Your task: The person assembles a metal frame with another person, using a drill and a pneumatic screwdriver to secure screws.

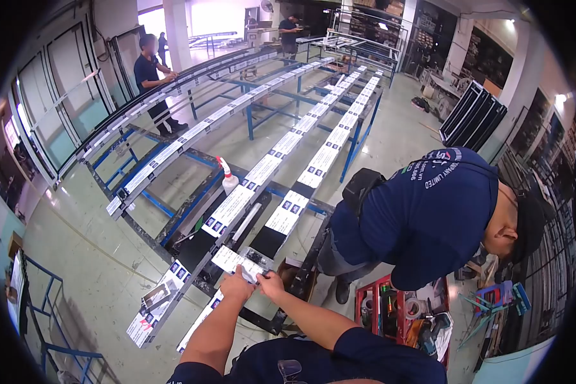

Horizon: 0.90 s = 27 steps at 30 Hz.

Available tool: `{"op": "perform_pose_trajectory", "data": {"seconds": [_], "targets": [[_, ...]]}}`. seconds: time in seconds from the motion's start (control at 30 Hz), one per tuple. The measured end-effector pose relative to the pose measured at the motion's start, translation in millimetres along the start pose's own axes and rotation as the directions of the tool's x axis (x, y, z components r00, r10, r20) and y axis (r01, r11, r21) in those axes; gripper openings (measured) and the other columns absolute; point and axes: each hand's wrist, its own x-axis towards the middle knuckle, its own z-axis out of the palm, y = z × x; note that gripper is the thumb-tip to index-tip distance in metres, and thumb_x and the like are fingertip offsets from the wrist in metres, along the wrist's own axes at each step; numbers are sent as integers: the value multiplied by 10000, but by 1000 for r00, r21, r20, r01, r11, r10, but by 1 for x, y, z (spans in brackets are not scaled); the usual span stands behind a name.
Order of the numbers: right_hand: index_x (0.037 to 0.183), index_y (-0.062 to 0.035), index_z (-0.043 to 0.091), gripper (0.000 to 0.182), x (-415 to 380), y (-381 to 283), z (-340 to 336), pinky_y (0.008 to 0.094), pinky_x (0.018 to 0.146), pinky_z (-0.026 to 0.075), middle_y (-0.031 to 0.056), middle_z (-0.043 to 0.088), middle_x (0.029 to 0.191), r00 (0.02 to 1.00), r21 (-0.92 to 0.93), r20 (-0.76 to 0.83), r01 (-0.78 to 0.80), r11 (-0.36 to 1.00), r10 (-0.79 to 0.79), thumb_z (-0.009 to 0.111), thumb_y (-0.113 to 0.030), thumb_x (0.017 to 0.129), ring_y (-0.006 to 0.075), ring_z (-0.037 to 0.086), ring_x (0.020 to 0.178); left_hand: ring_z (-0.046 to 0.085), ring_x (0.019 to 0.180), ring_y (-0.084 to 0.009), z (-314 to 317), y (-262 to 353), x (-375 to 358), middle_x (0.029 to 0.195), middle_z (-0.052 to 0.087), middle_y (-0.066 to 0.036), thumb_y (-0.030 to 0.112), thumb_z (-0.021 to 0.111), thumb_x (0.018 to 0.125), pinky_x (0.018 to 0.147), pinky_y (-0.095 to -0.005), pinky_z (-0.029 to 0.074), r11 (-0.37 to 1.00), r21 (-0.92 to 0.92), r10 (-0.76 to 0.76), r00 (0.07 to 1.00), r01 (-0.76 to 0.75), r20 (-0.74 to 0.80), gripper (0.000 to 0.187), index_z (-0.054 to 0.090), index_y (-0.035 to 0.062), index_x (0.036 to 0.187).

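- A short flat strip, covered in white printed film (227, 258), is laid across the near end of the long profiles; it is taken as the landmark.
- The strip's near edge is met by the left hand (238, 289), back upward, with a finger stretched onto its face; the left forearm is held nearly straight out.
- The strip's right end is met by the right hand (272, 285), fingers curled; the right forearm is slanted inward, elbow out to the side.
- The hands are held close together; whether either is clamped on the strip cannot be told.
- Beyond the strip, long straight profiles with white film and blue labels (294, 137) are carried on a blue metal-framed table (250, 123).
- Beyond it too, a white spray bottle with a red nozzle (230, 184) is stood upright.
- Right of it, a bent-over co-worker in a navy shirt (429, 208) is seen.
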Motion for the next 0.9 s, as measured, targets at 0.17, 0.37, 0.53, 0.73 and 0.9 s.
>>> {"op": "perform_pose_trajectory", "data": {"seconds": [0.17,0.37,0.53,0.73,0.9], "targets": [[1272,-146,523,348,-27,46,14,391,566,540,97,695,1006,908,457,247,-418,785,340,668,-252,974,210,709,781,540,1296,-435,6,1,10,1452,486,-263,595,806,781,1028,-479,501,999,54,3,999,-5,44,1081,241,257,1639],[1278,-198,518,299,-75,24,41,370,602,531,43,696,1009,830,474,557,-332,816,14,636,-217,1003,184,693,772,512,1328,-410,-6,9,3,1417,551,-278,555,814,794,1082,-462,448,999,51,3,996,-7,85,1132,184,171,1653],[1256,-217,531,255,-73,0,56,345,632,519,7,696,976,823,397,567,-311,864,36,621,-237,1019,157,685,746,588,1293,-376,3,11,10,1332,642,-206,524,876,731,1084,-543,444,996,85,-21,1000,22,-16,1032,341,164,1536],[1257,-219,528,247,-69,-5,60,333,652,514,-10,688,945,858,409,502,-344,845,107,612,-258,1028,146,681,738,584,1297,-386,0,15,15,1365,629,-178,522,870,742,1088,-554,441,994,108,-37,999,34,22,991,360,183,1521],[1116,-169,593,174,-90,-4,43,312,627,520,1,702,921,790,349,597,-415,840,142,529,-314,1044,154,682,687,474,1397,-442,-18,20,5,1534,433,-281,571,820,792,1142,-639,347,992,69,-119,978,109,172,1068,212,251,1611]]}}
